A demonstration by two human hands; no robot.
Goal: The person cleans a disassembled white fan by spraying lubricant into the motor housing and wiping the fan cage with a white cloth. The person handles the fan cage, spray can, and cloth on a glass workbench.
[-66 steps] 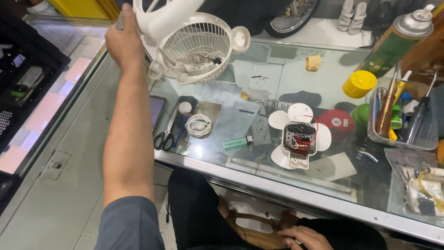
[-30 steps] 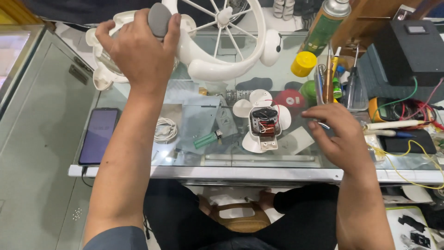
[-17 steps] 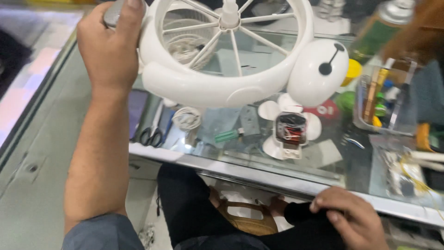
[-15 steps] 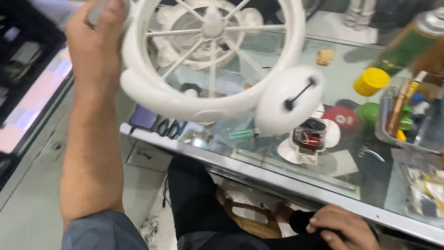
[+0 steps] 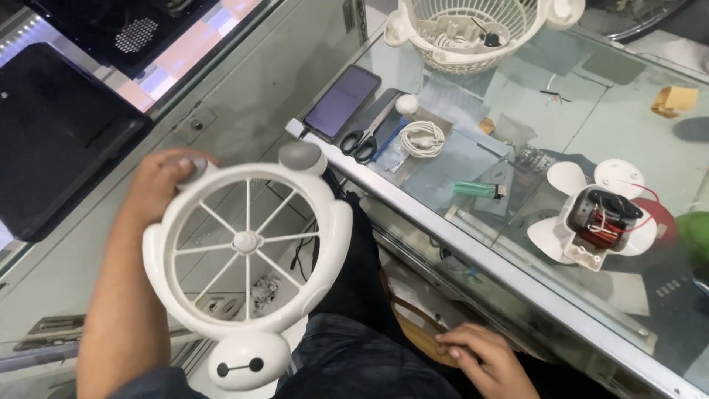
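White plastic made up the round fan guard [image 5: 247, 247], a ring with thin spokes running to a small hub, two grey ear-like knobs at its top and a rounded white head with two dark eyes at its bottom; the left hand [image 5: 159, 185] gripped it at the upper left rim, fingers curled over one grey knob, holding it face-up above the person's lap and off the near-left edge of the glass counter [image 5: 517, 266]; the right hand [image 5: 484, 358] lay low beside the dark trousers, below the counter's metal front edge, fingers loosely bent and holding nothing that could be seen.

On the counter, at its far end, stood a white basket-shaped rear grille [image 5: 469, 33] with small parts inside; near the counter's left corner lay a dark phone [image 5: 342, 101], and just beside it a pair of black-handled scissors [image 5: 365, 140] and a coiled white cable [image 5: 421, 138]; toward the counter's middle lay a green lighter [image 5: 476, 190]; further right along the counter sat a small motor [image 5: 598, 222] with copper winding and red wires, resting on white fan blades [image 5: 550, 236]; a yellow sponge-like block [image 5: 674, 101] lay near the counter's far right; a green object [image 5: 696, 233] showed at the right edge, too cropped to tell.
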